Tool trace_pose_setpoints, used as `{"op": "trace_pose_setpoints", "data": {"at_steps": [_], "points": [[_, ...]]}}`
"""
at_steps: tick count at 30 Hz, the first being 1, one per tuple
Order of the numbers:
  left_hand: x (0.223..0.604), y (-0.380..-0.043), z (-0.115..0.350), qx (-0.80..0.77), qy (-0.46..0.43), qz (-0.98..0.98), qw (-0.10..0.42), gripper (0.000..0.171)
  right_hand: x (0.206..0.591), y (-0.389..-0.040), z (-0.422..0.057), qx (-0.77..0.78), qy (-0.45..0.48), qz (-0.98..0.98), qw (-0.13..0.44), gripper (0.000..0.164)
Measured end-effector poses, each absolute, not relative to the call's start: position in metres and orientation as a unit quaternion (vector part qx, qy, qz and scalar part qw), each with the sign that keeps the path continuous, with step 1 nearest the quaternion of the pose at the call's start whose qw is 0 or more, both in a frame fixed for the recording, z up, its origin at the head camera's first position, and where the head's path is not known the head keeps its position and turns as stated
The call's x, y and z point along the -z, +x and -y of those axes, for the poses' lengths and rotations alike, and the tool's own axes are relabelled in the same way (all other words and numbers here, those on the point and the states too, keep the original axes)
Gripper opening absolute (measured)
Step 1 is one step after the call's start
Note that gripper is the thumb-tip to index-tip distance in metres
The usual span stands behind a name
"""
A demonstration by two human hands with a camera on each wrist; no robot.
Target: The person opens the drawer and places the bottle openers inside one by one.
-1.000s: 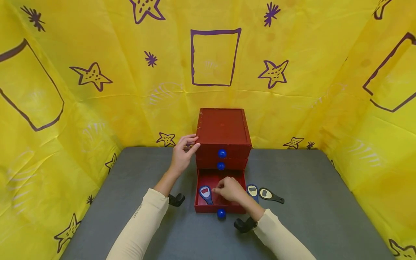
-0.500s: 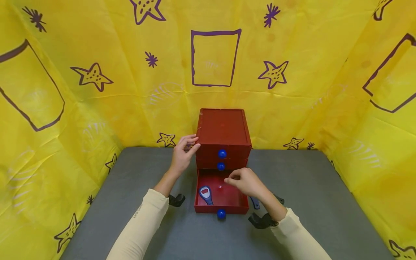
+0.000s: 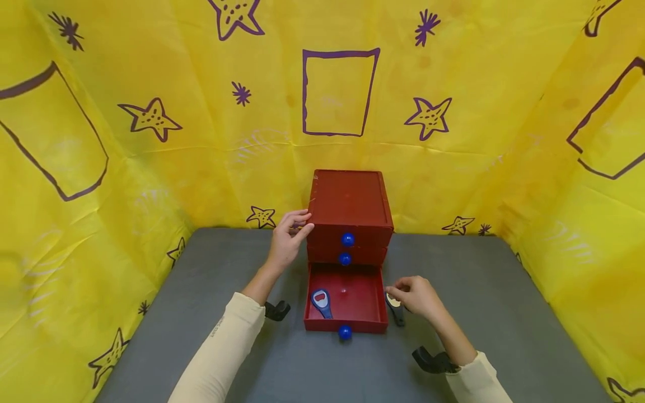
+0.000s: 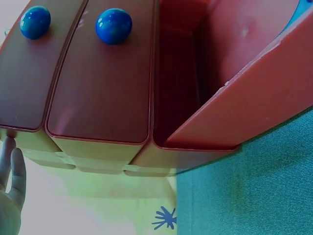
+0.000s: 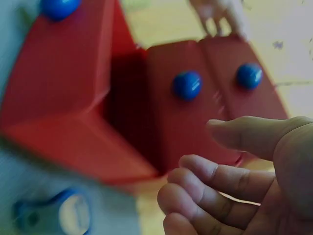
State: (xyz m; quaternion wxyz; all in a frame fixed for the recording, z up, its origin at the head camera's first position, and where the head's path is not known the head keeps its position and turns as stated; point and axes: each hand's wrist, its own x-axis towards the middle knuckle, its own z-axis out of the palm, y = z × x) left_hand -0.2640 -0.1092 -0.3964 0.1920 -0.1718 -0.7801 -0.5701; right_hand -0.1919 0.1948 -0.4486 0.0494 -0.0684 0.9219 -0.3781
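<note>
A red three-drawer cabinet point(image 3: 350, 198) with blue knobs stands on the table, its bottom drawer point(image 3: 360, 324) pulled out. Inside that drawer, towards the left, lies a blue bottle opener point(image 3: 321, 302). My left hand point(image 3: 284, 243) touches the cabinet's upper left side, fingers fairly straight. Right of the drawer, my right hand point(image 3: 418, 295) hovers by another bottle opener point(image 3: 398, 314), which it partly covers. The right wrist view shows nothing between thumb and fingers of the right hand point(image 5: 234, 181); an opener point(image 5: 76, 215) lies blurred below. The black opener seen earlier is hidden now.
A grey table point(image 3: 504, 313) carries everything. Yellow cloth walls point(image 3: 453, 67) with purple drawings enclose its back and sides. Black camera mounts point(image 3: 433, 361) sit at both wrists. The pulled-out drawer's front with its blue knob point(image 3: 345, 332) juts towards me.
My right hand has risen out of the bottom drawer and moved right to the opener outside it. The left hand stays on the cabinet. The head view has shifted slightly.
</note>
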Motion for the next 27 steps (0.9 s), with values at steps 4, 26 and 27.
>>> {"op": "trace_pose_setpoints", "data": {"at_steps": [4,26,27], "points": [[0.396,-0.264,0.107,0.577,-0.169,0.775,0.191,0.028,0.470,-0.185,-0.207,0.309,-0.041,-0.949,0.042,0.020],[0.399,-0.264,0.111,0.582,-0.178,0.771,0.188,0.028,0.514,-0.165,-0.196,0.141,-0.004,-0.990,-0.002,0.033],[0.398,-0.265,0.110,0.583,-0.179,0.769,0.190,0.028,0.513,-0.166,-0.196,0.141,-0.003,-0.990,-0.003,0.032]]}}
